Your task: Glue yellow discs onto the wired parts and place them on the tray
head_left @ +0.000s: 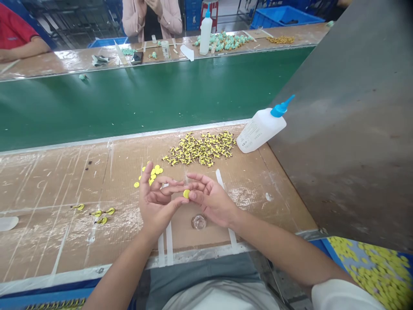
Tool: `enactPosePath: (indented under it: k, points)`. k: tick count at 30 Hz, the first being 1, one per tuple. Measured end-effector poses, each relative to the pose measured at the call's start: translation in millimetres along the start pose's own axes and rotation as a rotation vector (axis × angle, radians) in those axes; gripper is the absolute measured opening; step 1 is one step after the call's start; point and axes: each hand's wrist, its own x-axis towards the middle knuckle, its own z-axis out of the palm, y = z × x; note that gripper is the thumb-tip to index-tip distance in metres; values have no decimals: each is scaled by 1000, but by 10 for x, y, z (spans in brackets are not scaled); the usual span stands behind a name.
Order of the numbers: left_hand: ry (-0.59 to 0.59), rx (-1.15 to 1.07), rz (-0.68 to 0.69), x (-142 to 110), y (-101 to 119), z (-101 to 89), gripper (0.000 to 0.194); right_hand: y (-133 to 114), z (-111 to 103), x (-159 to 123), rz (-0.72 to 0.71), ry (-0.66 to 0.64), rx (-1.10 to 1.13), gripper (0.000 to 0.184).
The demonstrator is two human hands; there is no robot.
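Disc (186, 193) in fingertip pinch of left hand (157, 206) and right hand (213, 201), with other fingers loosely spread. Near cup (199, 222), with pile (204, 150) beyond.

A smooth green belt (155, 97) spans the upper half of the frame, streaked with soft reflected light. Beyond it runs a brown-topped bench (71, 60). A cardboard-covered table (41, 181) stretches across the lower left and centre. A grey metal panel (351, 120) slants down the right; a red stool (215, 7) stands at top centre.
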Motion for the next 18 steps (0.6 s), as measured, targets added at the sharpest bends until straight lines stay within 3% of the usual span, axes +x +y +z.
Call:
enactPosePath:
  k: [3, 6, 9, 13, 18]
  points:
    - [68, -28, -78, 35, -47, -73, 95, -288, -178, 59, -114, 57, -485, 43]
    - [118, -97, -153, 84, -111, -146, 90, -580, -470, 142, -371, 338, -1062, 32]
    - [155, -151, -211, 120, -164, -182, 87, -688, -716, 257, -360, 496, -1415, 31]
    - [160, -148, -222, 121, -202, -178, 92, -591, -825, 414, -328, 541, -1579, 37]
    - [132, -160, -218, 89, -214, -161, 88, -544, -838, 484, -322, 465, -1529, 29]
